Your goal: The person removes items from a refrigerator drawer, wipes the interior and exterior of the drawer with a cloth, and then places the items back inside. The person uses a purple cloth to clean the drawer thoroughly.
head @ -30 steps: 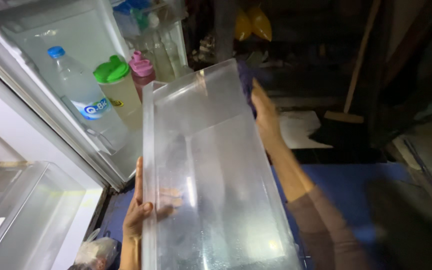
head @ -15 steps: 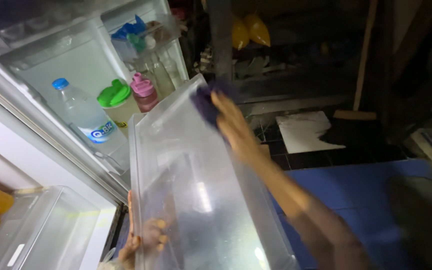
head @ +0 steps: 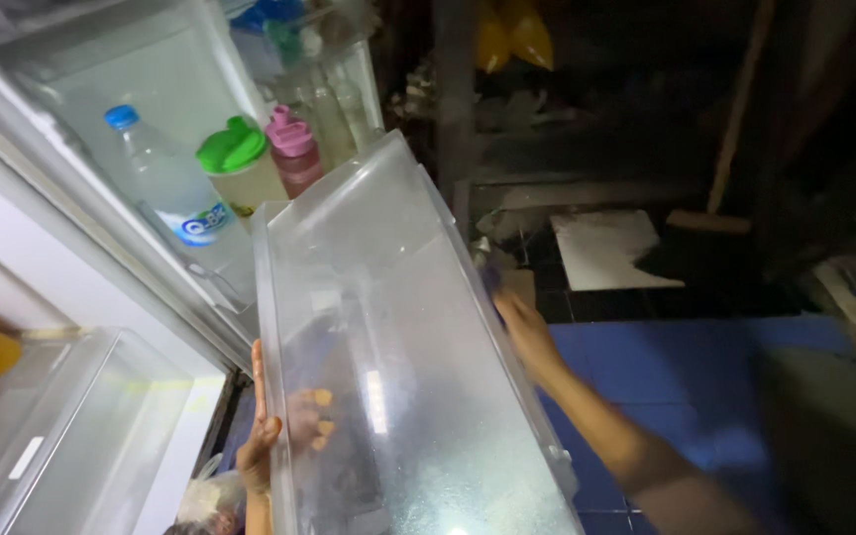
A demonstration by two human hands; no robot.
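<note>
A long clear plastic fridge drawer [head: 388,327] tilts up in front of me, its far end toward the open fridge door. My left hand [head: 262,436] grips its left rim near the bottom, fingertips showing through the plastic. My right hand [head: 522,332] is against the drawer's right rim, blurred, with a dark cloth bunched at its fingertips.
The fridge door shelf [head: 131,89] at upper left holds a clear water bottle with a blue cap [head: 165,193], a green-lidded bottle [head: 240,163] and a pink-lidded bottle [head: 294,149]. Another clear drawer [head: 71,436] sits at lower left. Blue floor tiles [head: 705,367] and a white sheet [head: 606,248] lie to the right.
My right hand with the dark cloth slid from the drawer's far edge down along its right rim toward me. The drawer shifted slightly; my left hand kept its grip.
</note>
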